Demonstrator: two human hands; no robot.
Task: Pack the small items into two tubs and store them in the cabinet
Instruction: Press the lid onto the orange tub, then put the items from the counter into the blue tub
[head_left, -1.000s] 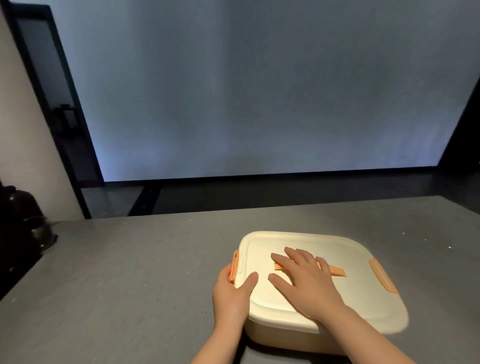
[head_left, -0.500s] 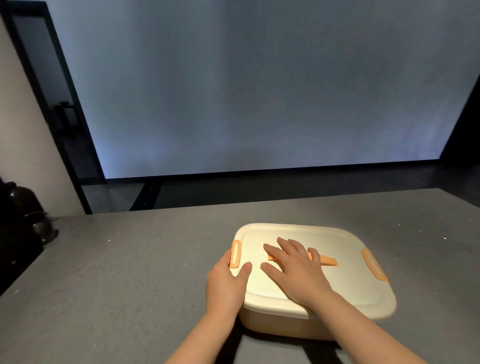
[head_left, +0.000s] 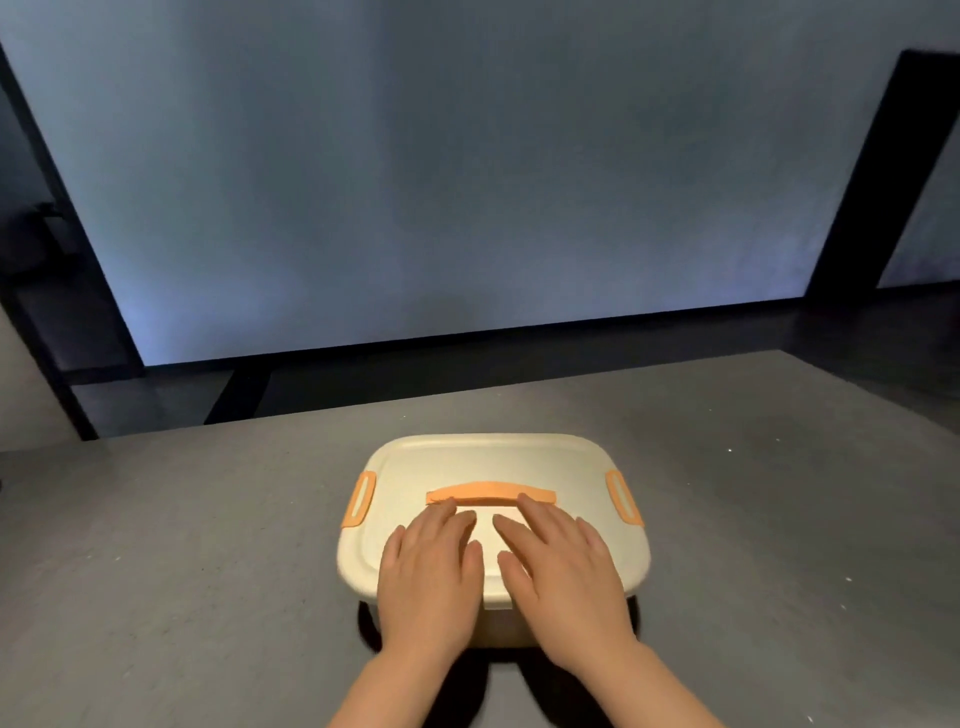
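A cream tub (head_left: 519, 462) with its lid on sits on the grey table (head_left: 182, 545), straight in front of me. The lid carries an orange handle (head_left: 491, 491) across its middle and an orange clip at the left edge (head_left: 359, 499) and the right edge (head_left: 624, 497). My left hand (head_left: 428, 577) and my right hand (head_left: 563, 577) lie flat side by side on the near half of the lid, fingers spread, fingertips just short of the handle. Neither hand grips anything. The tub's contents are hidden.
The table's far edge (head_left: 519, 384) runs just behind the tub. Beyond it lie a dark floor and a large pale wall panel (head_left: 441, 182). Dark frames stand at the far left (head_left: 52, 249) and at the far right (head_left: 878, 171).
My left hand left the tub's left side and moved onto the lid. My right hand slid back off the handle. The tub now sits square to me.
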